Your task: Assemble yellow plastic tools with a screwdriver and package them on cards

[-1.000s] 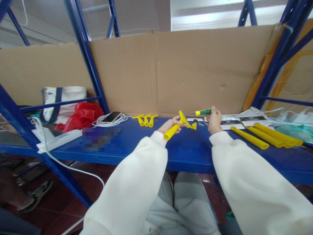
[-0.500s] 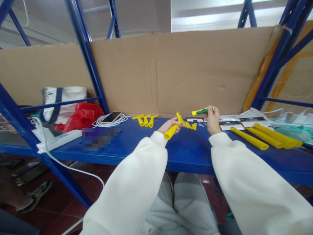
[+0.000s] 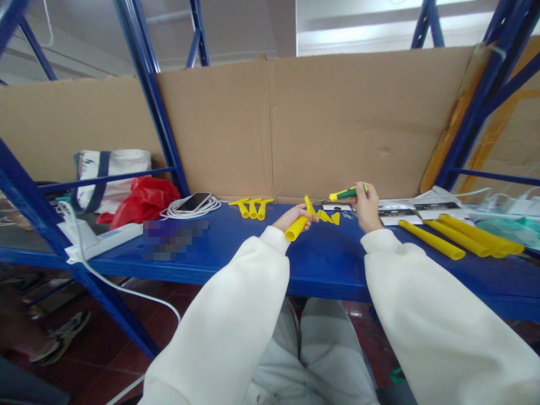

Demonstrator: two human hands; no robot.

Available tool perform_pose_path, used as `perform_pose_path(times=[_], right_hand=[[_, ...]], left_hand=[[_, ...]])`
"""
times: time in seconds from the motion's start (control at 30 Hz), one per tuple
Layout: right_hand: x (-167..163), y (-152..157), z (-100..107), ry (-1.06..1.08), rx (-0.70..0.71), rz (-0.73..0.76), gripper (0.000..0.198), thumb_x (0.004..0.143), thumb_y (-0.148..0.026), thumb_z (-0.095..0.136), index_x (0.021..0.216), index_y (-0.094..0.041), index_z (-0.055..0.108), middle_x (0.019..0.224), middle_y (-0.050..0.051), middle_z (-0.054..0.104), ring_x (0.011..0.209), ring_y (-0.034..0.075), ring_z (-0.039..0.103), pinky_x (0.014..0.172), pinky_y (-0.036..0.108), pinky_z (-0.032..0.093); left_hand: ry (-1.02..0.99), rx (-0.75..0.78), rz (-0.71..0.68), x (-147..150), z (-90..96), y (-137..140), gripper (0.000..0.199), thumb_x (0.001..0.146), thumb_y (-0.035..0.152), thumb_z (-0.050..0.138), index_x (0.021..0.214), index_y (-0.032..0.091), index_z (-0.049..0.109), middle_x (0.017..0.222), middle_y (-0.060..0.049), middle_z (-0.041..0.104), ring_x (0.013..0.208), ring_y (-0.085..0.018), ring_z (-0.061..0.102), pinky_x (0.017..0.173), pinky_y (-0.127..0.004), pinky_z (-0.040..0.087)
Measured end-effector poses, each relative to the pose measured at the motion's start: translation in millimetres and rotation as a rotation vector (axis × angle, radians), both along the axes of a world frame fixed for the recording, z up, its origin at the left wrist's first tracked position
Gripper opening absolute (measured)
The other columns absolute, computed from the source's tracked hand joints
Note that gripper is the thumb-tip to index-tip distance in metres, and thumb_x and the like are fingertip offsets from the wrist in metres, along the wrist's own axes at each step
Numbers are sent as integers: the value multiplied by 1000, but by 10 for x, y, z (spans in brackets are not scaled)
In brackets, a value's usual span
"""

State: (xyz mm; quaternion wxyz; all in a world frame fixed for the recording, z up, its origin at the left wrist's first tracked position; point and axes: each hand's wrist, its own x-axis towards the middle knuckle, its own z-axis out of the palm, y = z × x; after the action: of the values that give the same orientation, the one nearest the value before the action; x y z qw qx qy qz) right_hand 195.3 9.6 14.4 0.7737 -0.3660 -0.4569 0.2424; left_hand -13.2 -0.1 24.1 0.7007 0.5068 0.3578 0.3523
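My left hand (image 3: 295,218) is closed around a yellow tubular handle (image 3: 296,229) whose open round end points toward me. A narrow yellow piece (image 3: 307,205) rises at the far end of that handle. In my right hand (image 3: 367,205) is a green and yellow screwdriver (image 3: 342,194), held by the back of its grip. Its thin shaft points left, and the tip is at or very close to the yellow piece; whether it touches a screw is too small to tell. Small yellow triangular parts (image 3: 335,218) lie just right of my left hand.
Several T-shaped yellow pieces (image 3: 252,210) lie near the cardboard wall (image 3: 358,124). Loose yellow tubes (image 3: 432,239) are on the right of the blue shelf (image 3: 329,270). To the left are a phone (image 3: 194,201) on coiled white cable, a red bag (image 3: 147,197) and a white power strip (image 3: 113,236).
The screwdriver's grip has tipped slightly, its front end a little lower and further left. Both hands keep nearly the same place and hold.
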Motion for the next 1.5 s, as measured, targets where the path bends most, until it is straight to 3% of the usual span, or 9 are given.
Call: perform_pose_path(times=[0.2, 0.43, 0.73, 1.0, 1.13, 1.3, 1.5], right_hand=[[-89, -73, 39, 8, -91, 48, 46, 72, -62, 74, 73, -20, 55, 42, -11, 38, 34, 5, 34, 31, 16, 25], [-114, -124, 63, 30, -190, 196, 50, 74, -68, 68, 75, -20, 56, 45, -6, 50, 34, 6, 42, 31, 15, 31], [-101, -121, 83, 105, -249, 291, 48, 77, -67, 66, 76, -21, 54, 46, -5, 50, 35, 8, 45, 32, 17, 35], [-54, -115, 123, 166, -272, 405, 46, 95, -59, 44, 70, -21, 48, 49, 0, 56, 38, 11, 48, 38, 20, 40], [-35, -86, 104, 167, -303, 397, 43, 97, -54, 43, 70, -21, 46, 47, 0, 56, 37, 11, 46, 38, 20, 39], [-11, -44, 64, 158, -301, 277, 41, 86, -57, 63, 73, -21, 47, 49, -4, 54, 37, 9, 46, 36, 18, 37], [-23, -57, 66, 195, -315, 211, 35, 89, -48, 63, 73, -20, 50, 48, -6, 50, 36, 7, 43, 34, 16, 35]], left_hand=[[41, 24, 83, 21, -46, 24, 75, 77, -4, 49, 145, 18, 25, 80, -3, 67, 39, -8, 48, 41, -18, 42], [31, 10, 117, 15, -35, 13, 72, 76, -4, 50, 142, 19, 30, 75, -2, 65, 39, -8, 48, 39, -17, 41], [23, -1, 97, 13, -53, 33, 71, 77, -4, 49, 141, 19, 29, 78, -2, 67, 40, -8, 48, 42, -18, 43], [12, 5, 100, 23, -66, 41, 64, 79, -3, 48, 137, 18, 34, 72, -1, 64, 39, -7, 47, 40, -16, 40], [35, -6, 117, 24, -50, 34, 62, 78, -4, 46, 135, 18, 36, 75, -2, 66, 38, -8, 47, 40, -17, 41], [40, -16, 162, 27, -30, 10, 67, 77, -5, 44, 138, 19, 32, 82, -4, 69, 38, -8, 48, 40, -18, 41], [47, -8, 169, 30, -26, -14, 63, 79, -5, 43, 137, 17, 34, 82, -5, 69, 38, -7, 47, 40, -17, 41]])
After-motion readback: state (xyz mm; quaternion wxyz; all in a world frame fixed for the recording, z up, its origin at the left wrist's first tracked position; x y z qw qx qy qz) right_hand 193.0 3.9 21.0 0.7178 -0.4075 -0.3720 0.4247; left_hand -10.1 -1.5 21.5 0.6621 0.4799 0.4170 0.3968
